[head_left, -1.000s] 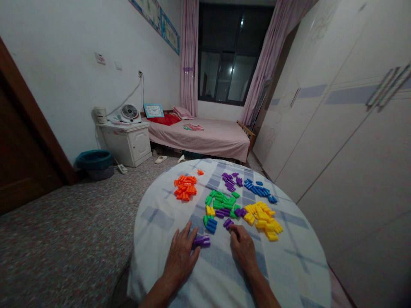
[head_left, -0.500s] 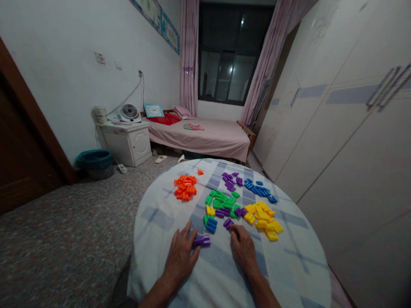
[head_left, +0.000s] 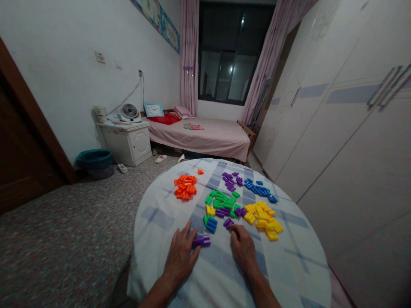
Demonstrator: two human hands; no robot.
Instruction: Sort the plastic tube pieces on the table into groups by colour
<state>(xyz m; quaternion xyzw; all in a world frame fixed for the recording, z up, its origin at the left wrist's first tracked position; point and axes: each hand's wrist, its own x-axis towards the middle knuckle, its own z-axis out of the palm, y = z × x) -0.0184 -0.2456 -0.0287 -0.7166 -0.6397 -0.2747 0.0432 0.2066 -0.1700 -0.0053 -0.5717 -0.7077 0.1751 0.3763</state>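
Note:
My left hand (head_left: pixel 182 252) lies on the cloth with its fingers spread. A purple plastic building block (head_left: pixel 202 241) sits between its index finger and thumb, its left end partly hidden by the fingers. My right hand (head_left: pixel 243 246) has curled fingers, the tips on the near edge of a smaller purple block (head_left: pixel 228 223). Just beyond the hands are joined blue blocks (head_left: pixel 211 225) with a green one, a yellow block (head_left: pixel 210 210), and a pile of green blocks (head_left: pixel 223 199). More purple blocks (head_left: pixel 220 213) lie against the green pile.
The round table (head_left: pixel 154 239) has a checked cloth. Orange blocks (head_left: pixel 185 187) lie at the left, yellow blocks (head_left: pixel 263 218) at the right, blue blocks (head_left: pixel 257 188) and purple blocks (head_left: pixel 229 182) at the back. A bed (head_left: pixel 208 132) and a wardrobe (head_left: pixel 346 141) stand beyond.

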